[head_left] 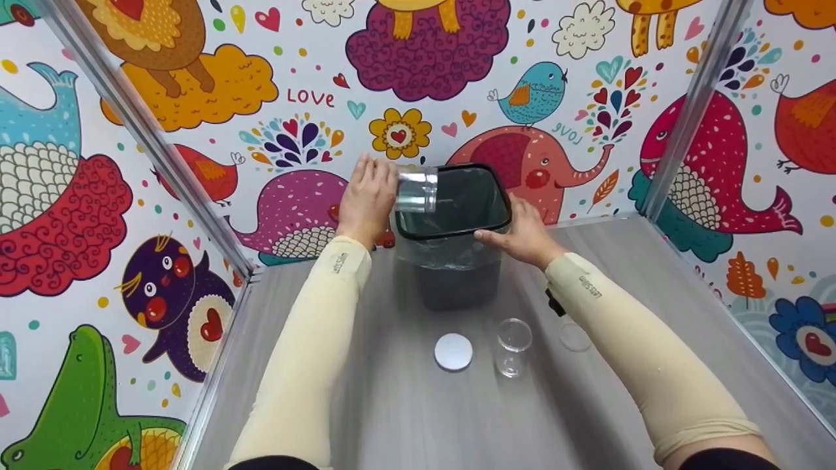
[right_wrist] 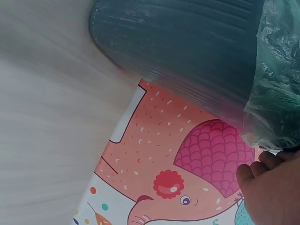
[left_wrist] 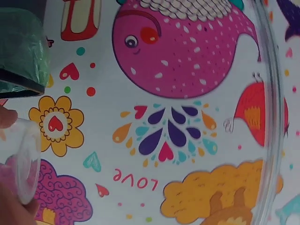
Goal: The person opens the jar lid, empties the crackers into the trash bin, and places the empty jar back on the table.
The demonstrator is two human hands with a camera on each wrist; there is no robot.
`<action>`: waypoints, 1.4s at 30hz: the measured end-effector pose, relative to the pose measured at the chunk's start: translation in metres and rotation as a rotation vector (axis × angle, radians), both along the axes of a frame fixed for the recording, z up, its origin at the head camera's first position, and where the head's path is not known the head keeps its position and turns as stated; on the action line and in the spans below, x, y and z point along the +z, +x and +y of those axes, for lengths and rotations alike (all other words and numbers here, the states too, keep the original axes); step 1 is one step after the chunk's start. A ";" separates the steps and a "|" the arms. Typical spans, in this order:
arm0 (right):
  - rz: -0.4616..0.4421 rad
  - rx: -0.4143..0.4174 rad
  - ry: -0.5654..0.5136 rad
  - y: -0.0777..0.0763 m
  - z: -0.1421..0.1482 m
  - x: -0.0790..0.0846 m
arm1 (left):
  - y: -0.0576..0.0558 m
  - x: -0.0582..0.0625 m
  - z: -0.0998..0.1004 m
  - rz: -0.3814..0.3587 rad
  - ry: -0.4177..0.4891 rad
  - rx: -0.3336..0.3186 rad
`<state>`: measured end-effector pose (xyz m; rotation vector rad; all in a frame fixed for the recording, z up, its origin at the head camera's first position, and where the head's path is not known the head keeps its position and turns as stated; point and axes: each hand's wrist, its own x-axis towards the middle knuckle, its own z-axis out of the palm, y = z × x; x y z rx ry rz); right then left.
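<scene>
My left hand (head_left: 368, 199) grips a clear plastic jar (head_left: 418, 189) tipped on its side, its mouth pointing right over the bin's opening. In the left wrist view only the round end of that jar (left_wrist: 29, 159) and a bit of the hand show at the left edge. A dark grey trash bin (head_left: 457, 284) lined with a thin translucent bag stands against the back wall. My right hand (head_left: 526, 235) holds the bin's black rim at its right side, thumb on the front edge. In the right wrist view its fingers (right_wrist: 258, 171) are close to the bag's overhang (right_wrist: 276, 93).
On the grey table (head_left: 405, 418) in front of the bin lie a white round lid (head_left: 453, 352) and an upright clear jar (head_left: 513, 349). A clear disc (head_left: 575, 337) lies beside the right sleeve. Patterned walls (head_left: 287, 150) close in the back and both sides.
</scene>
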<state>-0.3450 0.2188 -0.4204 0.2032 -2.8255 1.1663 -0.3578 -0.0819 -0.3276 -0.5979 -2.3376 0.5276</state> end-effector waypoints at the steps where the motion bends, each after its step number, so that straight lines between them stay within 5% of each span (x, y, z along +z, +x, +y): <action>1: 0.000 0.002 -0.002 0.000 0.000 0.000 | 0.002 -0.004 -0.003 -0.017 0.086 0.003; 11: 0.000 0.003 -0.009 0.000 0.002 -0.003 | 0.019 -0.047 -0.021 -0.061 0.855 -0.025; 17: 0.002 0.008 0.007 0.000 0.005 -0.003 | 0.037 -0.081 -0.022 -0.105 1.152 0.026; 24: -0.001 0.005 0.027 -0.001 0.007 -0.001 | 0.064 -0.140 -0.030 -0.168 1.291 0.058; 32: 0.006 0.014 0.011 -0.001 0.004 0.001 | 0.103 -0.221 -0.042 -0.305 1.409 0.127; 37: -0.002 0.014 0.011 0.000 0.003 0.001 | 0.125 -0.263 -0.046 -0.372 1.381 0.150; 42: -0.014 0.014 0.012 -0.002 0.001 0.000 | 0.140 -0.288 -0.045 -0.416 1.321 0.180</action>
